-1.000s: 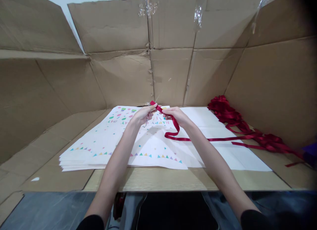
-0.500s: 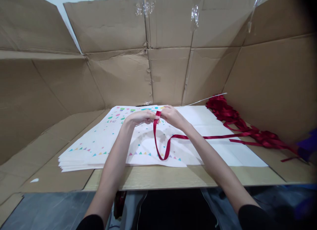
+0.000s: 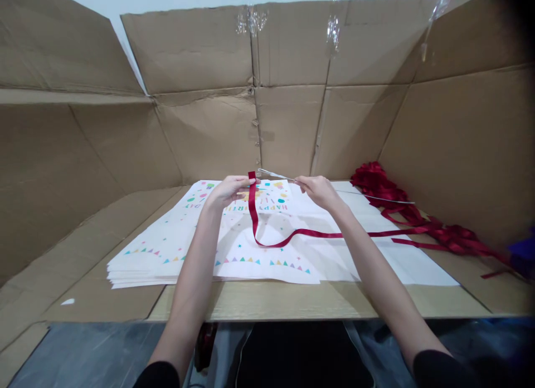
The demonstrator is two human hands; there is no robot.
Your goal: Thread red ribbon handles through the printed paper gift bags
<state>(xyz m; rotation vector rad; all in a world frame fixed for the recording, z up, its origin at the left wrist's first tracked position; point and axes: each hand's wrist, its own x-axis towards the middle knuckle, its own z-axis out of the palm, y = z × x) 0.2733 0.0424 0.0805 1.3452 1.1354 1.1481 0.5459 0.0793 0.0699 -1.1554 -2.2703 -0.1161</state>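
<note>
My left hand (image 3: 228, 191) pinches a dark red satin ribbon (image 3: 252, 207) near its end, which stands up above the fingertips. From there the ribbon curves down over the printed white sheets and runs right, passing behind my right forearm. My right hand (image 3: 318, 190), its fingers closed, grips a long thin metal rod (image 3: 276, 174). The rod's narrow looped tip points left, just right of the ribbon's end and apart from it. Its other end reaches right across the ribbon heap. Under both hands lies a stack of white sheets (image 3: 167, 271) with birthday lettering and coloured triangles.
A tangled heap of red ribbon (image 3: 371, 179) trails along the right side of the table. Plain white material (image 3: 401, 260) lies right of the printed stack. Cardboard walls (image 3: 209, 131) enclose the back and sides. The table's wooden front edge (image 3: 267, 301) is nearest me.
My hands have moved apart: the left slightly left with the ribbon end, the right to the right. The rod's looped tip now shows between them, and its far end has dropped lower.
</note>
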